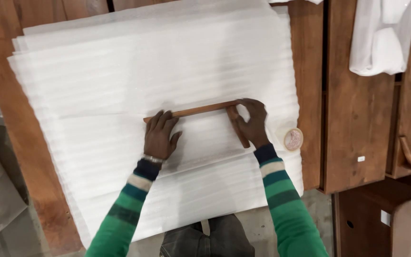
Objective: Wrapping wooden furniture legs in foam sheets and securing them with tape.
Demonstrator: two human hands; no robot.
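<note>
We see the left hand [160,135] pressed flat and the right hand [252,123] gripping the wooden frame [193,111], which lies half-wrapped on the white foam sheets [120,71]; uneven pulling could tear the thin foam.

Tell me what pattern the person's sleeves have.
Green sleeves with dark green and cream stripes near dark cuffs, seen in the head view.
</note>
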